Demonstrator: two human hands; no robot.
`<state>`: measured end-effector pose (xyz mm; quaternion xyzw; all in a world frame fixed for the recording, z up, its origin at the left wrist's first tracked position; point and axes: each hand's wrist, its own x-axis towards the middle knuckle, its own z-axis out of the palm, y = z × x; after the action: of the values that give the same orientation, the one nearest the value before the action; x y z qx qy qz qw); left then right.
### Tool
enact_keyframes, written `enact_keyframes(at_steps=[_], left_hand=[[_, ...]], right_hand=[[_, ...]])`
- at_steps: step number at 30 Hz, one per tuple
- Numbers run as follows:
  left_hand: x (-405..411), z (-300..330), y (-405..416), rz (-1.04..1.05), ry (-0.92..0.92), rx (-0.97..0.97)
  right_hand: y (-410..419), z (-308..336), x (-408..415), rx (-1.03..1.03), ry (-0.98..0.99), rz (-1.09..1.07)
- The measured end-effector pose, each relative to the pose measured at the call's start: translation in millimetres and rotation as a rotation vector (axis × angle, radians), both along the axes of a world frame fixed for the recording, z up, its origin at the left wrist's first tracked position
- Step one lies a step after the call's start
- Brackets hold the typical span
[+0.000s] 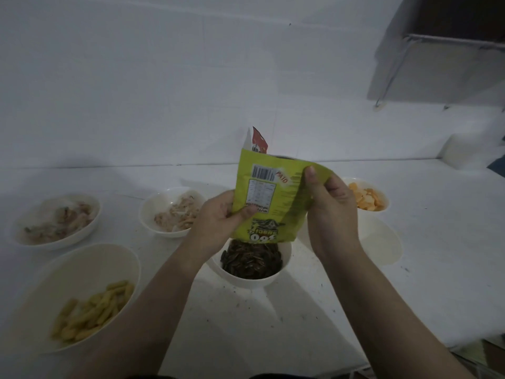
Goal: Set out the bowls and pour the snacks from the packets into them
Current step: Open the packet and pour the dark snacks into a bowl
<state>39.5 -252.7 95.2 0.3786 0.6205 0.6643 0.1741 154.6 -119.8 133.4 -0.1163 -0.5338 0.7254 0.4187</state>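
Packet: green packet (269, 196) upside down over the seed bowl (252, 262), hiding its far rim.
Left hand (218, 217): pinching the packet's left edge.
Right hand (329, 206): gripping the right edge.
Around: bowl of yellow sticks (73, 294) near left, orange crisps bowl (369, 196) behind right hand, empty bowl (382, 242) partly hidden, two mixed-snack bowls (58, 221) (172, 212) far left.

Green packet (269, 198) upended — over seed-filled bowl (252, 272)

A white wall (164, 77) rose behind the white table (437, 255). At two o'clock stood dark furniture (451, 15) with a thin metal frame (393, 67). Light was dim.
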Motion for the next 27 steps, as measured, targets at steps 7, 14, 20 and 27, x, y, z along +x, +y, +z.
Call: enact_keyframes(at_steps=[7, 14, 20, 27], left_hand=[[-17.4, -13.5, -12.2, 0.057, 0.023, -0.085], [-14.5, -12.1, -9.1, 0.178, 0.036, -0.04], [-5.4, -12.3, -1.7, 0.223, 0.068, -0.039], [18.2, -8.2, 24.6, 0.21, -0.089, 0.021]], right_hand=[[-1.9, 12.9, 3.7, 0.039, 0.049, -0.028], [6.1, 9.0, 13.5, 0.196, -0.112, 0.114], [19.2, -45.6, 21.2, 0.209, -0.485, 0.169], [31.5, -48.6, 44.3, -0.03, -0.357, 0.09]])
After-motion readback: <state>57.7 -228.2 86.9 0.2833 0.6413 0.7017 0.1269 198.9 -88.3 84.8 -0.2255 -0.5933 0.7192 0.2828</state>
